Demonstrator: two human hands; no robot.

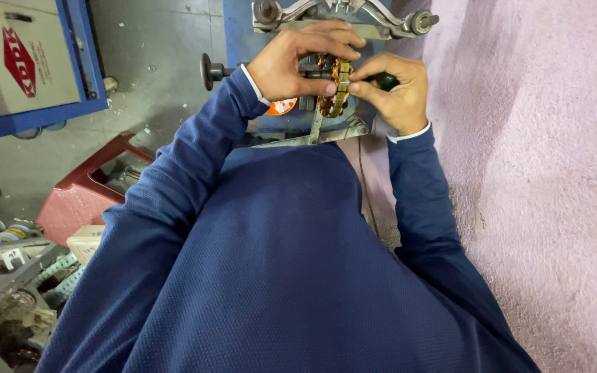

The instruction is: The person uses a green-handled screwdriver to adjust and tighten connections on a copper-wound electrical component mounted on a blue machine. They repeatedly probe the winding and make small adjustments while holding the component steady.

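Both my arms reach forward and up from my chest, sleeved in dark blue knit with a thin white cuff showing at each wrist. My left arm comes in on a slant, elbow bent out to the side, and my left hand [297,63] sits knuckles up, fingers curled forward and over, thumb tucked beneath and pressing inward in a pinching grip. My right arm runs nearly straight ahead along my side, and my right hand [396,90] turns palm inward, thumb and forefinger pinched together toward the left hand. The fingertips of both hands almost meet.
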